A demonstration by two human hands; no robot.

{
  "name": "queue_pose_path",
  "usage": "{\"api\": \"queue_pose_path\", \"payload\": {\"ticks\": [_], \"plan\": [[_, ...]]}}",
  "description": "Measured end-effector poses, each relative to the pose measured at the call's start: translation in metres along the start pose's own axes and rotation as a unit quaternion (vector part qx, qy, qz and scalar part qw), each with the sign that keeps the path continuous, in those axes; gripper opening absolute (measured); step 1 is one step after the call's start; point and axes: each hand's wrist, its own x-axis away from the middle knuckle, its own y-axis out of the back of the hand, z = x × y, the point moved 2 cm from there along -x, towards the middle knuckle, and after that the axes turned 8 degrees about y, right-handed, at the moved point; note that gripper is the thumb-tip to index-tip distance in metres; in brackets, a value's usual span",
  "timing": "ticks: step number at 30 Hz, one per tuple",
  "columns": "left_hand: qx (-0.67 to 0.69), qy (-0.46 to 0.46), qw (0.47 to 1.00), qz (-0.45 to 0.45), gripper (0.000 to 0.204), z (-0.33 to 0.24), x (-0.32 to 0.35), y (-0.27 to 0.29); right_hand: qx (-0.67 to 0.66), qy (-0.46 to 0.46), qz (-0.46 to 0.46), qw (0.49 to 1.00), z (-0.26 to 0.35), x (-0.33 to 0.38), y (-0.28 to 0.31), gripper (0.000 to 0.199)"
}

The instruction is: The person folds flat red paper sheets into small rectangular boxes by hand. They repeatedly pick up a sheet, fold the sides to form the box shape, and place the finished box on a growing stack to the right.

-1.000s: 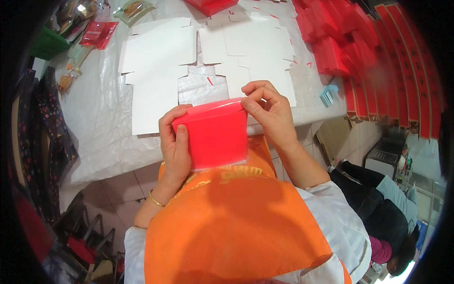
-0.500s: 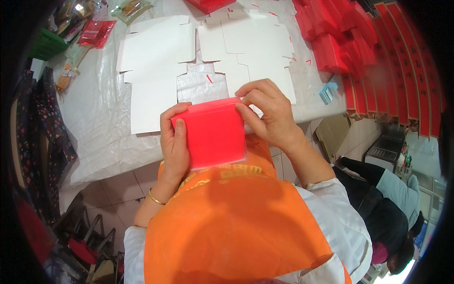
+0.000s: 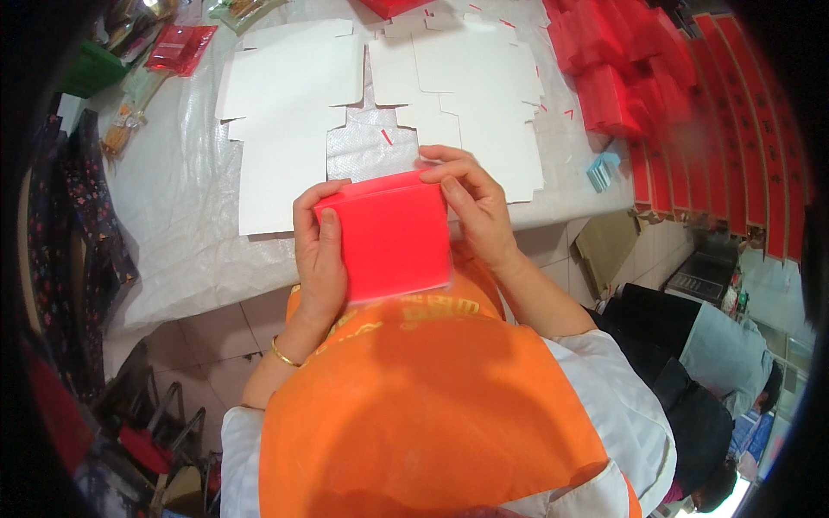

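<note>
- Left hand (image 3: pixel 321 250) – thumb pressed on the front face, fingers wrapped over the upper left corner, gripping the red box between them.
- Right hand (image 3: pixel 477 211) – thumb and forefinger close together at the upper right corner; a further finger raised above the edge. Whether they pinch the corner cannot be told.
- Red box (image 3: pixel 395 246), squarish, with a paler strip along its top edge; held between the hands, in front of the orange apron (image 3: pixel 414 414), near the table's front edge.
- Gold bracelet (image 3: pixel 283 352), on the left wrist.
- Two white card blanks, notched: left blank (image 3: pixel 294 95) and right blank (image 3: pixel 492 78), lying side by side beyond the hands.
- Red scrap (image 3: pixel 387 137), lying in the gap between the blanks.
- White table cover (image 3: pixel 190 198), creased, under the blanks.
- Light-blue bundle (image 3: pixel 603 173), near the table's right edge.
- Heaped red boxes (image 3: pixel 609 99), at the far right.
- Red packet (image 3: pixel 181 50), at the far left.
</note>
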Motion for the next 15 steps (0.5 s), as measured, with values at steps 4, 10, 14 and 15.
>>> {"api": "queue_pose_path", "payload": {"ticks": [4,10,14,15], "plan": [[0.022,0.005,1.0,0.01,0.032,-0.003,-0.001,0.001,-0.064,-0.098,-0.013,0.993,0.005,0.006,-0.012,0.023],[-0.017,-0.048,0.998,0.031,0.028,-0.003,-0.002,0.003,0.072,0.02,0.019,0.997,0.012,0.007,-0.008,0.026],[-0.043,-0.087,0.995,0.029,0.025,-0.007,-0.004,0.003,0.116,0.091,0.044,0.988,0.011,0.005,-0.011,0.025],[-0.047,-0.094,0.994,0.032,0.025,-0.007,-0.003,0.003,0.114,0.098,0.043,0.988,0.011,0.006,-0.012,0.025]]}}
